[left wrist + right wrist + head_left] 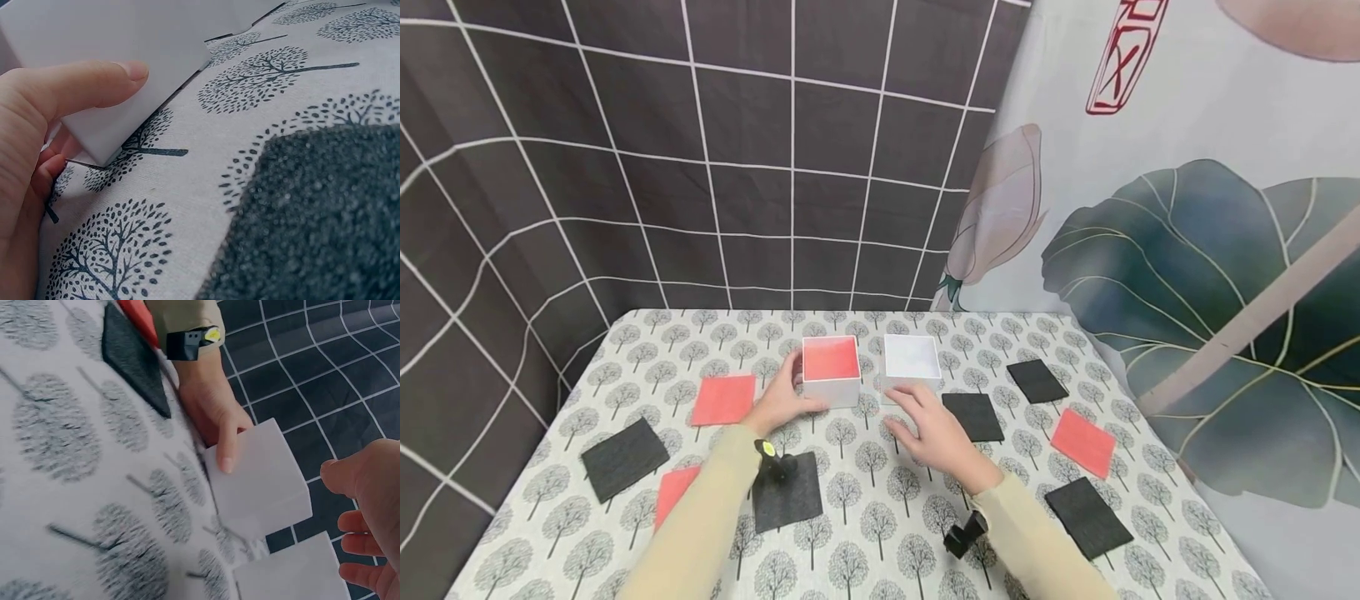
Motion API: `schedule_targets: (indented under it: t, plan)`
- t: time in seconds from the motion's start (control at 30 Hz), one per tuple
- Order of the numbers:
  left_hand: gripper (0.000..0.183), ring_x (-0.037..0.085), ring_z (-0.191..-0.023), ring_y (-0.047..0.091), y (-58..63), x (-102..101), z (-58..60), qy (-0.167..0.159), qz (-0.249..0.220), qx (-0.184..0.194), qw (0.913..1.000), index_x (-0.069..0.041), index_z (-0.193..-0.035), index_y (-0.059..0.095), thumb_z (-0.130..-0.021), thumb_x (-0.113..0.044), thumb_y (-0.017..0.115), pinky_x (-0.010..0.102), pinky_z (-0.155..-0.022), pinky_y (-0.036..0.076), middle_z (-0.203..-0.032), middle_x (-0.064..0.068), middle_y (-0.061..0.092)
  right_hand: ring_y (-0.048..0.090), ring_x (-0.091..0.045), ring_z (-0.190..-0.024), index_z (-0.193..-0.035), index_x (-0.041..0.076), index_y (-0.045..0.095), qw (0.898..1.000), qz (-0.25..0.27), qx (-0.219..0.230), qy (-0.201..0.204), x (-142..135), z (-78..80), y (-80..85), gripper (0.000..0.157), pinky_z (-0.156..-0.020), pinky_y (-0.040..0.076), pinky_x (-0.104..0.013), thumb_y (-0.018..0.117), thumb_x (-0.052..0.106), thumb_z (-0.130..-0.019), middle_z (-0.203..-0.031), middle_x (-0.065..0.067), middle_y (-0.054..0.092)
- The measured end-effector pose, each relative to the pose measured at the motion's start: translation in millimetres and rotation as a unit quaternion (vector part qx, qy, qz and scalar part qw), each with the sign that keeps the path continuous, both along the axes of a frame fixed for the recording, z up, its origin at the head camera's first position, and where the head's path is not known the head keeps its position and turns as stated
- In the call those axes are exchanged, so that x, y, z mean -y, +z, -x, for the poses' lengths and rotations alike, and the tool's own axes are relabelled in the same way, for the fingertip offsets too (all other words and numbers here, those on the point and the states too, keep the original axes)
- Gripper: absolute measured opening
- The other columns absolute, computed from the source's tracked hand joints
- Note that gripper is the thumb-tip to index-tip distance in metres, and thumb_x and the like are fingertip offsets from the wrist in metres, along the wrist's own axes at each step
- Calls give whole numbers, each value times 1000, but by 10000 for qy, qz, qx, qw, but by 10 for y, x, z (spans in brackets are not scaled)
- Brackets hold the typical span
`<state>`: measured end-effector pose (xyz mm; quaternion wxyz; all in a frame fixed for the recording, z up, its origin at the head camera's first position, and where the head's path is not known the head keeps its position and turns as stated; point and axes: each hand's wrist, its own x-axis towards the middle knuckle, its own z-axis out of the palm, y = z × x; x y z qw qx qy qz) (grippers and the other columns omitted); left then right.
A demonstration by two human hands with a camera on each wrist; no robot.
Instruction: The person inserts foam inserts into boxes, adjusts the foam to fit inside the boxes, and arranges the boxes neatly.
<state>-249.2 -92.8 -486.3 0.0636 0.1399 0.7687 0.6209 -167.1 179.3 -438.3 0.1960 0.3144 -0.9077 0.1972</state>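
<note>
My left hand grips the left corner of a white open-topped box whose inside shows red. In the left wrist view, the thumb lies along the box's front wall and the fingers go round its side. Beside it stands a second white open box, white inside. My right hand is just in front of this second box, its fingers loosely spread with nothing held. The right wrist view shows this hand's fingers apart from the box walls.
Square cloth-like pieces lie flat around the boxes: on the left, a red one and black ones; on the right, black ones and a red one. The tree-print tablecloth lies beneath.
</note>
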Motion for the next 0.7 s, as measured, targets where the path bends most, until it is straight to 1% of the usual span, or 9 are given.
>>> schedule_targets:
  t: [0.07, 0.2, 0.27, 0.37, 0.57, 0.7]
  plan:
    - [113, 31, -118, 45, -62, -3, 50, 29, 2, -22, 10000, -6, -147, 14, -60, -11, 86, 42, -96, 44, -135, 15, 41, 51, -23, -110, -127, 7, 55, 10000, -17, 8, -2, -51, -41, -24, 47, -90, 48, -40, 68, 22, -84, -122, -11, 53]
    - [118, 28, -118, 46, -211, -3, 156, 101, -26, -45, 9999, -12, -147, 16, -55, -19, 89, 41, -96, 43, -135, 11, 42, 52, -22, -108, -125, 7, 56, 9999, -124, -58, -88, -157, -115, -81, 45, -87, 50, -38, 68, 23, -84, -120, -9, 54]
    - [119, 28, -117, 46, -245, -5, 174, 100, -26, -122, 9999, -13, -147, 16, -54, -22, 90, 42, -95, 44, -134, 10, 43, 51, -22, -108, -124, 7, 57, 9998, -102, -86, -148, -211, -149, -104, 44, -85, 50, -39, 68, 23, -84, -119, -8, 54]
    - [120, 28, -115, 47, -275, -11, 187, 122, -87, -154, 9998, -13, -146, 18, -52, -25, 90, 42, -94, 46, -132, 9, 44, 50, -24, -109, -125, 7, 57, 9997, -43, -142, -214, -295, -200, -131, 46, -86, 50, -40, 69, 21, -83, -119, -9, 54]
    - [121, 27, -116, 47, -287, -15, 184, 117, -30, -143, 9998, -14, -146, 18, -51, -27, 90, 42, -95, 45, -133, 7, 44, 52, -27, -106, -123, 1, 57, 9991, 60, -363, -229, -462, -310, -174, 52, -84, 50, -42, 75, 17, -77, -116, -14, 56]
    - [121, 26, -119, 45, -281, 5, 163, 182, 84, -72, 9998, -14, -147, 16, -52, -28, 90, 43, -98, 42, -135, 7, 42, 52, -27, -104, -123, 2, 57, 9988, 112, -301, -365, -555, -387, -174, 52, -83, 50, -41, 75, 17, -76, -114, -12, 56]
